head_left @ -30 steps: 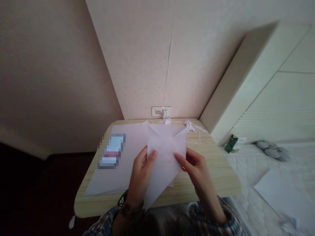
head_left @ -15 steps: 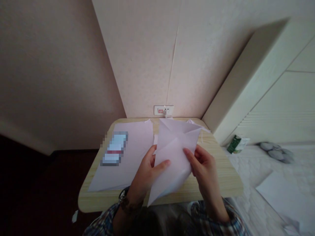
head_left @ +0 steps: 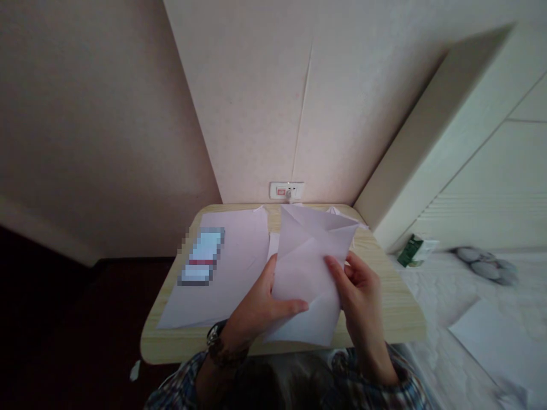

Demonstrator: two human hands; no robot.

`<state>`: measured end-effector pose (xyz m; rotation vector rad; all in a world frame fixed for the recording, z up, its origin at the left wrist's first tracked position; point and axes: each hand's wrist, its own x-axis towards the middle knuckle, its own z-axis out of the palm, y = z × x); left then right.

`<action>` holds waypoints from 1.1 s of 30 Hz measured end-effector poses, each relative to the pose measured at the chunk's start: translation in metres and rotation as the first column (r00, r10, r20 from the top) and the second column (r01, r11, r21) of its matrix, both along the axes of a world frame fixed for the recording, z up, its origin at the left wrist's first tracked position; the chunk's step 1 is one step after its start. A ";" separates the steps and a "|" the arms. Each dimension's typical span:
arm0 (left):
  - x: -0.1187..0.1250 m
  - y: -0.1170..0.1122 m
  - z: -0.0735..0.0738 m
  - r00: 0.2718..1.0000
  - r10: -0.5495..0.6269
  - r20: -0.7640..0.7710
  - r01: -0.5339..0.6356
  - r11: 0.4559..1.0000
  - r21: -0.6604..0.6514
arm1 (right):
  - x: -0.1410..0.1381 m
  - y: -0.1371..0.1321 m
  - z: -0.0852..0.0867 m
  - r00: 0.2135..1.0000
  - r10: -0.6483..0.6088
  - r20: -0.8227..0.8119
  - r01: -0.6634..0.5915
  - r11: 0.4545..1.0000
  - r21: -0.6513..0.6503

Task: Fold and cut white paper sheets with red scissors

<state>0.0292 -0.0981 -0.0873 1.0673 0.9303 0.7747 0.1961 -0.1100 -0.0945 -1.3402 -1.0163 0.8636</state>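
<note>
Between my two hands I hold a white sheet of paper (head_left: 310, 267), creased and tilted above the small wooden table (head_left: 384, 319). My left hand (head_left: 267, 302) grips its left edge, the thumb lying across the lower front and the fingers behind. On the right edge, my right hand (head_left: 359, 287) pinches the sheet with the thumb in front; its other fingers curl behind. Diagonal crease lines cross the upper part of the paper. To the left, larger white sheets (head_left: 239, 245) lie flat, with a blurred-out phone (head_left: 203, 256) on top.
A wall socket (head_left: 286, 191) with a plug sits just behind the table. Folded paper (head_left: 344, 215) lies at the back right corner. On the bed (head_left: 431, 296) at right are a green-and-white box (head_left: 416, 250), a grey item (head_left: 487, 265) and more paper (head_left: 499, 341). A scrap (head_left: 135, 370) lies on the floor.
The lower part of the held paper has opened out from a pointed corner to a wider, straighter bottom edge. My left thumb has moved lower on it, and both hands have shifted slightly right.
</note>
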 end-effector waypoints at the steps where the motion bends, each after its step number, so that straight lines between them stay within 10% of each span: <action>1: -0.001 0.000 0.000 1.000 -0.011 0.003 0.011 1.000 0.003 | 0.000 0.000 0.000 1.000 0.001 -0.003 -0.001 1.000 0.000; 11: 0.001 0.003 -0.008 0.998 0.017 0.068 -0.018 1.000 0.008 | 0.006 -0.002 0.004 0.999 0.007 0.031 -0.012 0.991 0.137; 19: 0.003 0.004 -0.005 0.912 0.410 -0.011 -0.406 0.905 0.129 | 0.011 -0.001 0.000 0.980 0.187 -0.069 -0.176 0.974 0.146; 25: 0.006 0.006 -0.006 0.827 0.562 -0.014 -0.534 0.794 0.292 | 0.005 -0.002 -0.001 0.961 0.274 0.028 -0.276 0.959 0.072; 33: 0.005 0.008 -0.006 0.811 0.577 0.098 -0.582 0.780 0.228 | 0.014 -0.007 -0.007 0.859 0.360 0.364 -0.430 0.894 0.129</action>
